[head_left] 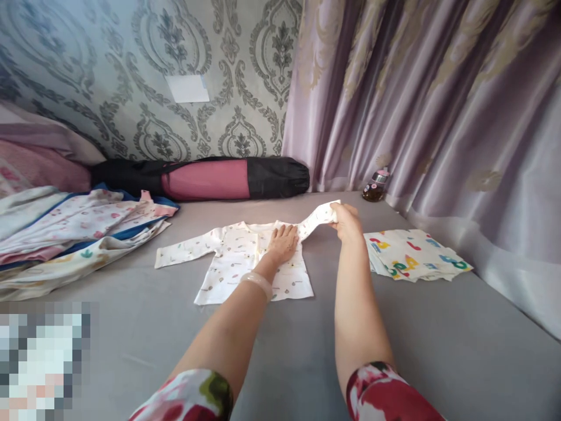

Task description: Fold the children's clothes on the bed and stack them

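A small white long-sleeved baby shirt (236, 266) with a tiny scattered print lies spread on the grey sheet, its neckline toward the wall. My left hand (284, 241) rests flat on its upper chest near the right shoulder, fingers stretched out. The cuff end of the right-hand sleeve is pinched in my right hand (347, 220), which holds that sleeve out to the side and slightly raised. The other sleeve lies stretched out to the left. Part of the shirt front is hidden under my left hand and forearm.
A folded white cloth with colourful figures (416, 254) lies at the right. Several garments (83, 228) are piled at the left. Along the patterned wall sits a pink and black rolled bag (205, 178). A dark bottle (376, 186) stands by the lilac curtain (421, 88).
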Motion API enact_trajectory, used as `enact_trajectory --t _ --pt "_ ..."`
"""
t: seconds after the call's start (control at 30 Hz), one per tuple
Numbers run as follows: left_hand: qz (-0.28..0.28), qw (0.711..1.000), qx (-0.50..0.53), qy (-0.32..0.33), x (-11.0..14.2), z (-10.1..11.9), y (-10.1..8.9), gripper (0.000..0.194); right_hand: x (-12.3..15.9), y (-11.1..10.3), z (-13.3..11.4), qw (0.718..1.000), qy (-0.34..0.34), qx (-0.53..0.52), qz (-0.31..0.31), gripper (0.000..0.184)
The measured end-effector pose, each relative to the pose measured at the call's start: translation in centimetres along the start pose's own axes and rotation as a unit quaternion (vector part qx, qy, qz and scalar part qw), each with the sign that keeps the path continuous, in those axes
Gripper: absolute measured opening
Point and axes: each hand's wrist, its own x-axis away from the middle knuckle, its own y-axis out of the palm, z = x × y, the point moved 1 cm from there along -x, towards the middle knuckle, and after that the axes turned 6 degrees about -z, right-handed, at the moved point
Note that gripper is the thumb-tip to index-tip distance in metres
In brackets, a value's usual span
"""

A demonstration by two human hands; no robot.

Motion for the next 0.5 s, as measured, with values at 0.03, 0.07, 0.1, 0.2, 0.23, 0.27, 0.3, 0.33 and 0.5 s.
enact_trajectory --t 0.03,0.07,0.1,0.2,0.23,0.27,0.3,0.33,0.5 --pt "-0.002 1.0 -0.009 -0.001 0.0 0.1 0.0 0.054 0.1 0.7 -0.1 1.0 0.008 -0.016 0.008 0.009" --pt "-0.004 1.0 -0.016 -0.001 -0.1 0.1 0.1 0.054 0.2 1.3 -0.1 1.0 0.008 -0.027 0.008 0.009" --pt "-0.007 1.0 -0.019 -0.002 -0.2 0.1 0.1 0.055 0.4 1.9 -0.2 0.999 0.005 -0.033 0.006 0.01" --pt "-0.038 0.999 -0.019 -0.003 -0.6 -0.1 -0.1 0.056 0.9 3.0 -0.3 0.999 0.0 -0.042 0.005 0.011" --pt "-0.057 0.998 -0.017 -0.003 -0.8 -0.2 -0.3 0.056 1.1 3.1 -0.3 0.999 0.005 -0.046 0.01 0.011" --pt "-0.079 0.997 -0.014 -0.003 -1.0 -0.4 -0.6 0.058 1.3 3.2 -0.4 0.998 0.013 -0.051 0.018 0.011" --pt "-0.101 0.995 -0.01 -0.004 -1.1 -0.5 -1.0 0.06 1.5 3.2 -0.4 0.998 0.022 -0.057 0.025 0.011" --pt "-0.123 0.992 -0.006 -0.005 -1.3 -0.7 -1.5 0.062 1.6 3.1 -0.5 0.997 0.029 -0.064 0.029 0.012" --pt "-0.191 0.982 -0.005 0.005 -1.9 -1.3 -3.6 0.077 1.5 2.8 -0.3 0.995 0.043 -0.092 0.023 0.014"
